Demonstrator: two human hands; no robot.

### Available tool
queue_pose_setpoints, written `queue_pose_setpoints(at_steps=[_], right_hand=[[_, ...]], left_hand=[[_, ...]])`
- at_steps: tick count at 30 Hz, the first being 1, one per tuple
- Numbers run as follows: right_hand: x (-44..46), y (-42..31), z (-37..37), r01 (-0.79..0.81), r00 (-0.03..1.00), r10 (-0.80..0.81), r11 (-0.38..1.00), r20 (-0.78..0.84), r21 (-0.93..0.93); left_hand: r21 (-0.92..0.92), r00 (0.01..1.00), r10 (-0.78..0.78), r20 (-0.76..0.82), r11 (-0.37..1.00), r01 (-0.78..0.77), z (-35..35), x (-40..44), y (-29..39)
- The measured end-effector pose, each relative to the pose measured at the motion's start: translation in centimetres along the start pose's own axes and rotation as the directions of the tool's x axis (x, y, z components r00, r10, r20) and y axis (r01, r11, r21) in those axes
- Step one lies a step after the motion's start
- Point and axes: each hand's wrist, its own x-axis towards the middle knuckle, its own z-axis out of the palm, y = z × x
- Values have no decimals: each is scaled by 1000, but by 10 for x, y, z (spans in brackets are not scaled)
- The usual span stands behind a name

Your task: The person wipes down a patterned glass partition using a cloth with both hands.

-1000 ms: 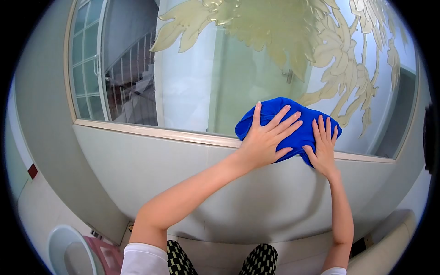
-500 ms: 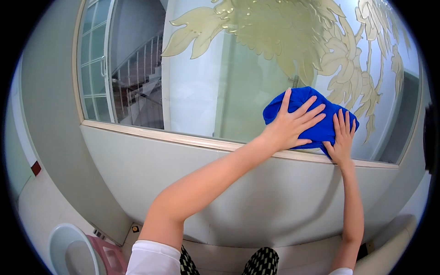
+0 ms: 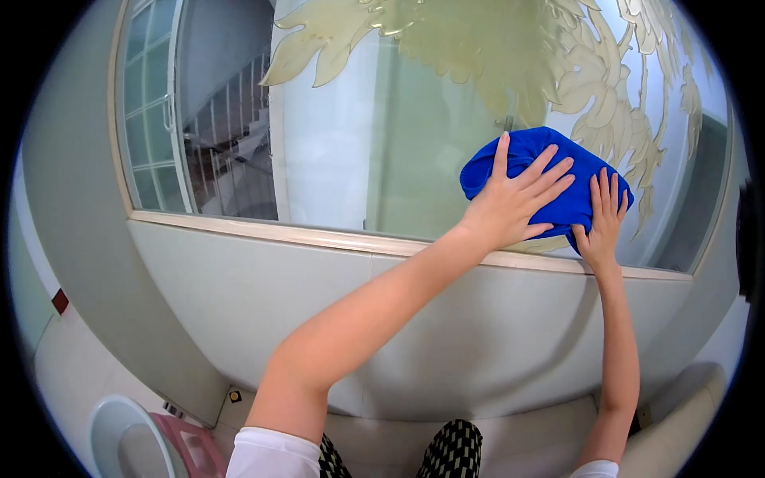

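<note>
A blue cloth point(image 3: 567, 190) is pressed flat against the glass panel point(image 3: 327, 159), just above the pale window ledge, right of centre. My left hand point(image 3: 510, 199) lies on the cloth's left half with its fingers spread. On the right edge of the cloth rests my right hand point(image 3: 603, 223), its fingers stretched upward and slightly apart. Both palms face the glass, and the cloth is between them and the pane. Raised gold flower and leaf patterns point(image 3: 590, 88) cover the upper right of the glass.
A pale wooden frame point(image 3: 311, 235) borders the glass above a light panel wall. At the lower left, a light blue basin point(image 3: 107, 422) stands beside a pink stool point(image 3: 191, 442). A cream rounded furniture edge point(image 3: 685, 414) is at the lower right. Stairs show through the glass.
Both hands and the cloth have moved right and upward across the glass, away from the bottom frame. The view has shifted slightly back and forth. Both hands stay on the cloth.
</note>
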Motion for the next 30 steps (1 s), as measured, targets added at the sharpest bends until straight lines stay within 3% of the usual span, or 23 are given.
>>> queue_pose_setpoints(at_steps=[30], right_hand=[[-26, 18, 10, 4, 996, -7, 999, 90, 38]], left_hand=[[3, 995, 7, 95, 1000, -8, 19, -4, 19]])
